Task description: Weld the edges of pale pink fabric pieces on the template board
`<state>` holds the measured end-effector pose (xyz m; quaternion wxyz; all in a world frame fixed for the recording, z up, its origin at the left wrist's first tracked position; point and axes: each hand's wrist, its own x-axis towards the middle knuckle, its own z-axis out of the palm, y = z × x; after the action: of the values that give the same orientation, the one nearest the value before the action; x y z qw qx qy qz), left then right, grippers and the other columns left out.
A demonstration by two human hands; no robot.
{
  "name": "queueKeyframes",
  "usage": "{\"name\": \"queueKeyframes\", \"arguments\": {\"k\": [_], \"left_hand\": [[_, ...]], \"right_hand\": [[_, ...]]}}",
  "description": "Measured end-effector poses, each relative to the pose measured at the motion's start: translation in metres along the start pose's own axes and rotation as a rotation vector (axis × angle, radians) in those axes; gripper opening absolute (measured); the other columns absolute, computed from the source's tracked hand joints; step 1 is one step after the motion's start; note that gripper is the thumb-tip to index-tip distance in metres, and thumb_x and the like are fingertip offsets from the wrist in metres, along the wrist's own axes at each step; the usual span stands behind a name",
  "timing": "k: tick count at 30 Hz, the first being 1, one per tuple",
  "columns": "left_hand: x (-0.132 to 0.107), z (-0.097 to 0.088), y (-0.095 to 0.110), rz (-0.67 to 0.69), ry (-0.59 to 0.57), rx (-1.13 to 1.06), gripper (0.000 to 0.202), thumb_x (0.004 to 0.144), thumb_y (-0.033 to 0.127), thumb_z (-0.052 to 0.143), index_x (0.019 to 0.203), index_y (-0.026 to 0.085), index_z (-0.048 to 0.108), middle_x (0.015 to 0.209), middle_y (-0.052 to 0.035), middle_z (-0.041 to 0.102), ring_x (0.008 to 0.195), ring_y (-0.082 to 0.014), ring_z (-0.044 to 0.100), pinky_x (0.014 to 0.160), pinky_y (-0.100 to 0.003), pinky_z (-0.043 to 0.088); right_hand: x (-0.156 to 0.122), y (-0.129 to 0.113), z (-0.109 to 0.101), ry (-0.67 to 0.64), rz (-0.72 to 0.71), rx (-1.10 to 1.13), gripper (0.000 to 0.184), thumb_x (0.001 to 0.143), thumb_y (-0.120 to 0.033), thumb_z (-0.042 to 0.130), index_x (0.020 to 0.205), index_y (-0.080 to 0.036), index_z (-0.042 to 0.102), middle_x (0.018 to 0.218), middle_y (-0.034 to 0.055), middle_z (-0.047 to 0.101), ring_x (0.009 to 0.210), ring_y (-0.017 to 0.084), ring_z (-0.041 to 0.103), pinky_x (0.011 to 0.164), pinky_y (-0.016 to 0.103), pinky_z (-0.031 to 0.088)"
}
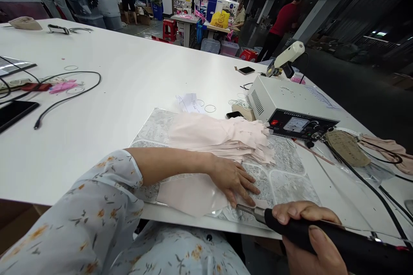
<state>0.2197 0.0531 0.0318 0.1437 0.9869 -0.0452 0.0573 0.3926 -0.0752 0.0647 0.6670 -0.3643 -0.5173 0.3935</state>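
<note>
My left hand (237,180) lies flat, fingers open, on a pink cloth piece (190,195) on the patterned board (287,184), I think to stop it sliding. My right hand (309,236) wraps its fingers tight around the black tool (338,242), its tip just beside the cloth. More pink pieces (222,135) sit piled behind.

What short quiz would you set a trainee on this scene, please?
1. True or false: the left hand lies flat on a pink piece.
2. What does the right hand grip? A scissors; B black tool; C phone.
3. Fill in: behind the left hand, beside the white box, lies a pink ___ of pieces.
Key: 1 true; 2 B; 3 stack.
</note>
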Motion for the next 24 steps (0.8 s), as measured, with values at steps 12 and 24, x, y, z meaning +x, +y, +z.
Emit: {"name": "queueKeyframes", "arguments": {"k": [12,24], "left_hand": [[-0.006,-0.019,0.013,-0.014,0.056,0.046,0.047,0.088,0.039,0.055,0.13,0.017,0.056,0.141,-0.0064,0.047,0.137,-0.0223,0.033,0.113,-0.027,0.027],[-0.041,0.008,0.092,-0.501,0.207,0.111,0.036,0.095,0.03,0.043,0.122,0.01,0.057,0.118,-0.0135,0.061,0.108,-0.0251,0.057,0.093,-0.037,0.048]], "right_hand": [[0.006,-0.012,-0.003,0.16,-0.027,0.013,0.011,0.073,-0.028,0.057,0.074,-0.019,0.054,0.063,-0.0021,0.05,0.05,0.012,0.052,0.05,0.031,0.049],[0.002,-0.007,-0.025,0.12,0.016,0.056,0.012,0.075,-0.029,0.062,0.079,-0.019,0.057,0.067,-0.0002,0.054,0.053,0.013,0.055,0.051,0.032,0.052]]}}
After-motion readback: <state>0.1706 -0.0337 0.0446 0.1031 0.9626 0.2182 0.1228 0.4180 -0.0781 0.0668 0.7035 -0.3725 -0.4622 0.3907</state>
